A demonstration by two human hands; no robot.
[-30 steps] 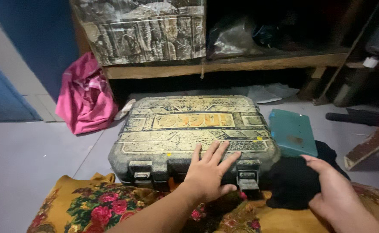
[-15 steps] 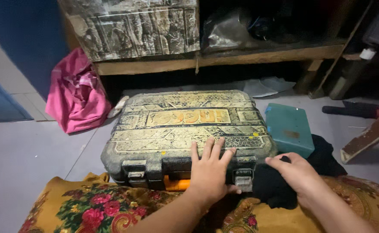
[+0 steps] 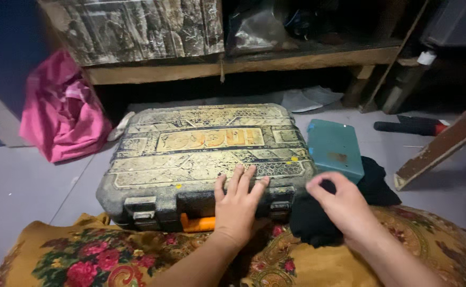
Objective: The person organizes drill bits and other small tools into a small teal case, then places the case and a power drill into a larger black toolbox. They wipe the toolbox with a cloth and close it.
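Right hand [image 3: 339, 204] shifted left onto black cloth [image 3: 318, 223], pinching it, left hand [image 3: 238, 204] flat, fingers spread, on tool case [image 3: 201, 154]

I'm looking at a storeroom corner of a home: a bare grey floor [image 3: 26, 186], a rough wooden shelf [image 3: 254, 64] crammed with dusty clutter, a scuffed black-and-yellow plastic tool case [image 3: 201, 154], a crumpled pink cloth [image 3: 57, 117], and a floral mustard blanket [image 3: 100, 255].

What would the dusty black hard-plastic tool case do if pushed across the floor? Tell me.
The dusty black hard-plastic tool case looks rigid, so it would likely slide as one piece. It sits flat and wide, so tipping seems unlikely. The left hand rests on its front edge; it may be heavy.
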